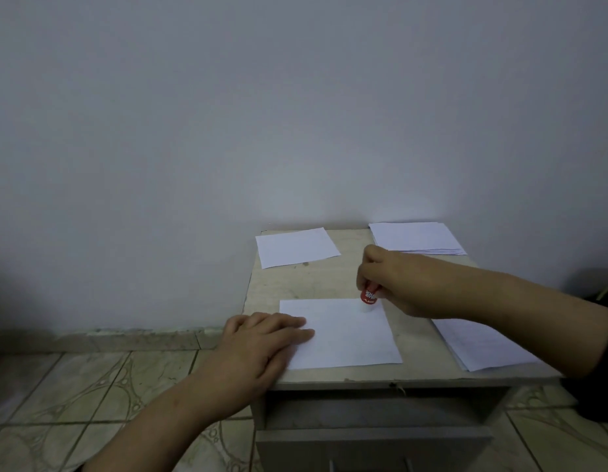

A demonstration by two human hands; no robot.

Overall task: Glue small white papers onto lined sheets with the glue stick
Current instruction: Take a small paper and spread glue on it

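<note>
A white sheet (347, 332) lies near the front of a small table (330, 284). My left hand (261, 342) presses flat on the sheet's left edge with straight fingers. My right hand (398, 284) grips a red glue stick (370, 296) and holds it upright, tip down on the sheet's far right corner. A single white paper (295, 247) lies at the table's far left. A stack of white papers (416, 238) sits at the far right. Another stack of sheets (483, 344) lies at the front right, partly under my right forearm.
The table stands against a plain pale wall (295, 114). An open drawer (374, 441) juts out below the tabletop's front edge. Patterned floor tiles (74, 386) lie to the left. A dark object (602, 291) sits at the far right edge.
</note>
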